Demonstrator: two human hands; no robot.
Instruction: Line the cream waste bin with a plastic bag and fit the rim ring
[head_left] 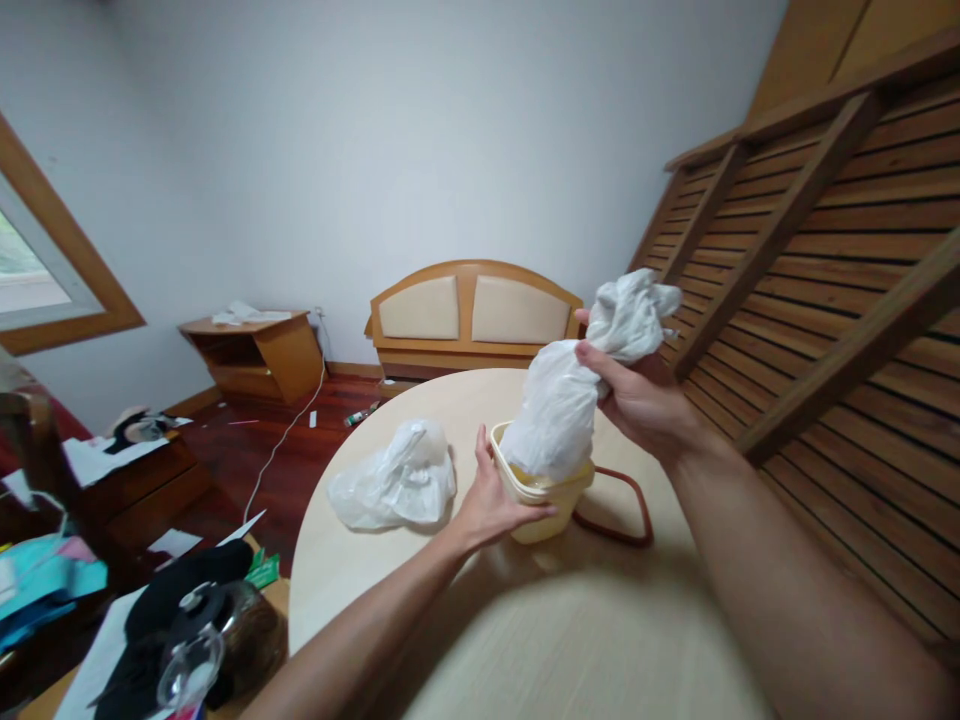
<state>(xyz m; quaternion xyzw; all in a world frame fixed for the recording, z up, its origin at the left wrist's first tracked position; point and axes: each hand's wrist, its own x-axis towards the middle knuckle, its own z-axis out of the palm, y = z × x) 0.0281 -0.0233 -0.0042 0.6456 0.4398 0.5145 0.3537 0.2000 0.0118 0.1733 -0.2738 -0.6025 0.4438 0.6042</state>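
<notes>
A filled white plastic bag (556, 410) hangs with its lower end inside the mouth of a cream, squarish bin (544, 520) on the round table (585, 620). My right hand (637, 392) is wrapped round the bag's gathered neck, with a crumpled bunch of plastic above the fingers. My left hand (499, 502) grips the bin's left and near side, thumb and fingers spread along its wall. On the table to the right of the bin lies a reddish-brown squarish ring (643, 515). Another crumpled white bag (409, 478) rests left of my left hand.
Slatted wooden panels (817, 230) lean along the right side. Behind the table stands a headboard (480, 310). A small cabinet (259, 350) is at the back left. A glass pot (251, 640) and other clutter sit beside the table's left edge.
</notes>
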